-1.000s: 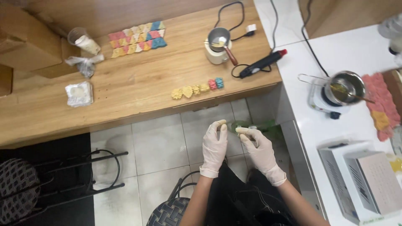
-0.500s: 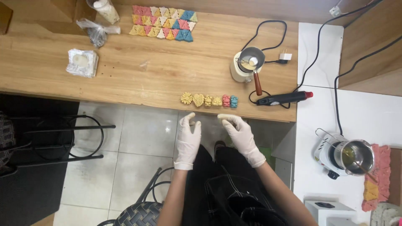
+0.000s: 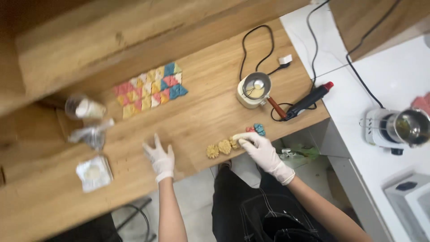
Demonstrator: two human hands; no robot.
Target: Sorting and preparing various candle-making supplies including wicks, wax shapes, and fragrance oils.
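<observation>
While left hand (image 3: 160, 157) fingers spread on wood, right hand (image 3: 263, 150) pinches a flower-shaped piece (image 3: 239, 137).

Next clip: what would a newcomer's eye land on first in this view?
Probably the patchwork of small coloured triangular pieces near the back of the wooden table. Next, the two white-gloved hands at the table's front edge: the left hand spread flat on bare wood, the right hand on a short row of small flower-shaped pieces. A small pot stands behind them.

Row of small flower-shaped pieces (image 3: 233, 144), yellow to pink and blue, along the wooden table's near edge
</observation>
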